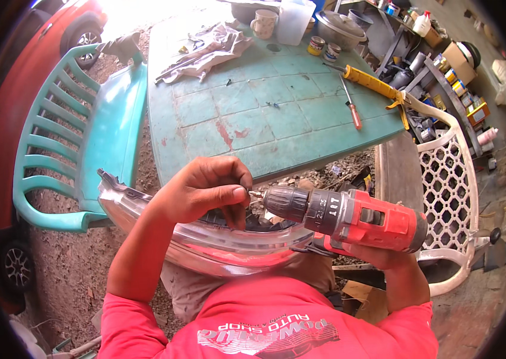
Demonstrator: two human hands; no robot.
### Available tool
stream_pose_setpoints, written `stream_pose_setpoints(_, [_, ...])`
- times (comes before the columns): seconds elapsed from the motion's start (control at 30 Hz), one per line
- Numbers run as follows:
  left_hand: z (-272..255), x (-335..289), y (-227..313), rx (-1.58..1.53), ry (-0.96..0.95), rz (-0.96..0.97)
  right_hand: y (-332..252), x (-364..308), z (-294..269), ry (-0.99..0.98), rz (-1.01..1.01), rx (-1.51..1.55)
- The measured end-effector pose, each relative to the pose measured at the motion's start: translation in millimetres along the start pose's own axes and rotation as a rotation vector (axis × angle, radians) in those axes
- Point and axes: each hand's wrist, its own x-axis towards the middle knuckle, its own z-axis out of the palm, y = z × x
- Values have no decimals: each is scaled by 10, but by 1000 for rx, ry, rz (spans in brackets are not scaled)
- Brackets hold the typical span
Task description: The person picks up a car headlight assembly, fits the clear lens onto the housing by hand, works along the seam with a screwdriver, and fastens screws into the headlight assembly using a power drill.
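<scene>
A red and black cordless drill (348,216) lies level across the picture, its chuck turned to the left. My right hand (378,256) is closed around its grip, mostly hidden beneath the drill body. A short metal bit (256,194) sticks out of the chuck. Right at the bit's tip, my left hand (211,188) is closed in a pinch; whatever the fingertips hold is too small to make out. On my lap, under both hands, rests a car light assembly (229,254) with a clear and red lens. My left forearm passes over its left part.
Ahead stands a green table (253,113) bearing a grey cloth (211,51), a screwdriver (353,110), a yellow caulking gun (378,87), a mug (263,24) and small cans. A green chair (109,131) and red car (19,90) are left; a white chair (450,191) and cluttered shelves (444,84) are right.
</scene>
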Motion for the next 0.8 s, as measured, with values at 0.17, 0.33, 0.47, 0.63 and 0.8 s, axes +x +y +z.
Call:
stream_pose_setpoints(0.17, [28,-55,-50,-10,4,8,46,-72,-39,-102,-65,-141])
stream_pose_setpoints(0.33, [63,-114,-40,-18,2,19,-137,-46,-97,-124,203,254])
stream_pose_setpoints(0.47, [159,-175,13,72,60,49,-198,-64,-105,-48,494,444])
stream_pose_setpoints(0.63, [172,-258,-168,293,169,22,-286,99,-162,-94,724,552])
stream_pose_setpoints(0.8, [55,-335,-516,754,326,61,-281,531,43,-241,701,410])
